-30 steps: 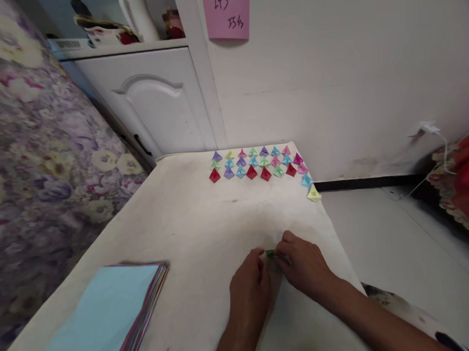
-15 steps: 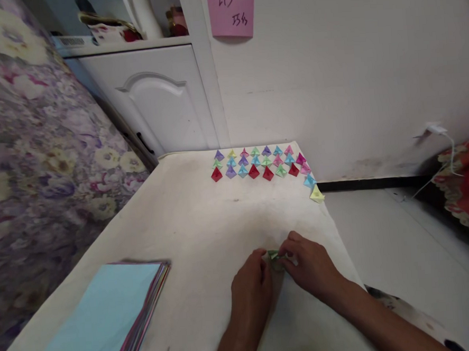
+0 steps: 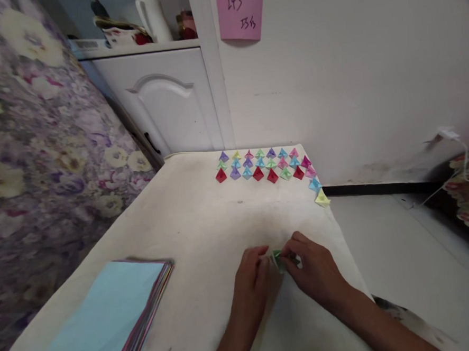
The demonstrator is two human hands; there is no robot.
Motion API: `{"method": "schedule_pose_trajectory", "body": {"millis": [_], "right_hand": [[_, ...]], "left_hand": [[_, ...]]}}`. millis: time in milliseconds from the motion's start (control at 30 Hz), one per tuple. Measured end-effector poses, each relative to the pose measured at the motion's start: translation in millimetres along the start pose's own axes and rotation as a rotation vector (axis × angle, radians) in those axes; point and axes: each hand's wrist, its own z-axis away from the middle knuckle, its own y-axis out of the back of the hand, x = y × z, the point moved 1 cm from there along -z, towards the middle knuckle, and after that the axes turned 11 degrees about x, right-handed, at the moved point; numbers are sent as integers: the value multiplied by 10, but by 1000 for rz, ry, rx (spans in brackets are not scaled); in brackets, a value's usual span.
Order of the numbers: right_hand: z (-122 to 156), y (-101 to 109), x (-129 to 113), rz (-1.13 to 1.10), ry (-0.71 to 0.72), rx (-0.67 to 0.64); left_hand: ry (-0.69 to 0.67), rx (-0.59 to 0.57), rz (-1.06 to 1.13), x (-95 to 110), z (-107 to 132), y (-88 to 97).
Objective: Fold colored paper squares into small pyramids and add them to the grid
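A small green folded paper piece is pinched between my two hands just above the white table. My left hand grips its left side with fingertips pressed together. My right hand pinches its right side, fingers curled. Most of the piece is hidden by my fingers. At the table's far end lie several small folded paper pyramids in rows, in purple, red, blue, green, pink and yellow.
A stack of coloured paper sheets, light blue on top, lies at the table's near left. A flowered cloth fills the left side. A white cabinet and wall with a pink note stand behind; floor is to the right.
The view has shifted slightly to the left, so things sit further right in frame. My hands stay together on the green paper piece, fingers working it a little.
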Motion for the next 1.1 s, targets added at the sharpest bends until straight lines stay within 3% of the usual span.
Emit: {"method": "schedule_pose_trajectory", "body": {"millis": [100,167,267,567,900,1100], "right_hand": [[-20,58,-140,-88,-17,21],[-25,71,-242,-126,-10,17],[-23,75,-371,-156,26,-7],[-232,287,-566,-253,120,-22],[-373,117,-561,-390,81,-72],[-386,108,-514,-343,72,-86]], "left_hand": [[296,-41,600,78,67,-61],[401,-67,963,104,107,-97],[502,-98,1204,88,123,-84],[570,-76,1337,133,53,146],[630,-40,1285,136,54,244],[644,3,1289,102,27,205]]}}
